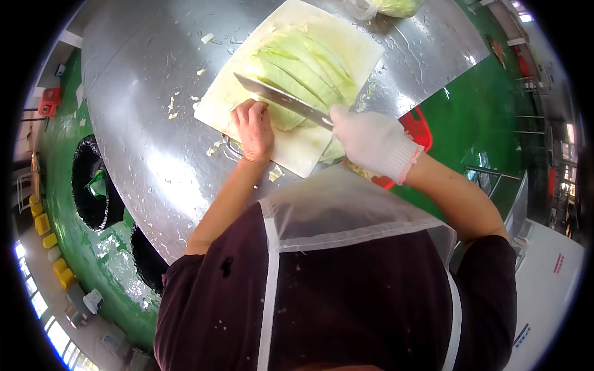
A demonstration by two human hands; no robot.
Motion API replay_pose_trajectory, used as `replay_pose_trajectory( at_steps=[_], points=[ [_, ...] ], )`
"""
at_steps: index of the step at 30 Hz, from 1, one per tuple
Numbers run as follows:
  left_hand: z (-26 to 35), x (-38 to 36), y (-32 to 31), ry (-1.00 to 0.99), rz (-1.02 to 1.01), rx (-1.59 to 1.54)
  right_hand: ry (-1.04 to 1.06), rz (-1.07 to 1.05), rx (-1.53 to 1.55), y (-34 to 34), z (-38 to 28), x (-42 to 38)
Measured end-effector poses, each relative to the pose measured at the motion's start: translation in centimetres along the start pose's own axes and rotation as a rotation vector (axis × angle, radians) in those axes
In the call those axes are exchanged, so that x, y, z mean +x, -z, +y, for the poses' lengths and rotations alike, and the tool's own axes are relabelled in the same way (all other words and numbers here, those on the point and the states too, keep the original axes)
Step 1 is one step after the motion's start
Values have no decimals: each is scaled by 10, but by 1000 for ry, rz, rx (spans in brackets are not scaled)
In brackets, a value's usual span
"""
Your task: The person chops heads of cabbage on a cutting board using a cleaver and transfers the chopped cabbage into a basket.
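Sliced pale green cabbage [309,59] lies fanned out on a white cutting board [281,18], with several long cuts across it. My right hand [374,141], in a white glove, is closed round the handle of a kitchen knife [281,99]. The blade slants up to the left across the near part of the cabbage. My bare left hand [255,131] has its fingers curled against the cabbage's near left edge, just below the blade. Its fingertips are partly hidden. The knife's handle is covered by the glove.
A metal table [142,80] carries the board, with water drops and cabbage scraps on it. A red basket [418,128] is beyond the table's right edge, partly behind my right arm. Bagged cabbage [399,6] sits at the far side. A black-lined bin [93,182] stands left on the green floor.
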State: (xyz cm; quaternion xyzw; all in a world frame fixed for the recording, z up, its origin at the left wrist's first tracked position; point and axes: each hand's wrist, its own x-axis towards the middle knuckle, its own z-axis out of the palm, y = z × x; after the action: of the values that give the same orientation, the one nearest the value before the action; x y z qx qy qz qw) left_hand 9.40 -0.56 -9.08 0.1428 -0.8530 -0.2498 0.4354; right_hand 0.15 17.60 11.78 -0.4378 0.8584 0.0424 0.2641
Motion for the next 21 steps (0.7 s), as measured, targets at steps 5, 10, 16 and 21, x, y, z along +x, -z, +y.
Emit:
replay_pose_trajectory(
  at_steps=[5,10,16,21],
  points=[
    [7,3,-12,49,-70,-9,-16,-12,32,-6,-2,8],
    [5,1,-14,64,-115,-30,15,-6,154,-20,-1,40],
    [9,4,-9,80,-109,-65,20,134,187,-67,-8,86],
    [21,4,7,147,-102,-98,10,146,230,-23,-5,57]
  ],
)
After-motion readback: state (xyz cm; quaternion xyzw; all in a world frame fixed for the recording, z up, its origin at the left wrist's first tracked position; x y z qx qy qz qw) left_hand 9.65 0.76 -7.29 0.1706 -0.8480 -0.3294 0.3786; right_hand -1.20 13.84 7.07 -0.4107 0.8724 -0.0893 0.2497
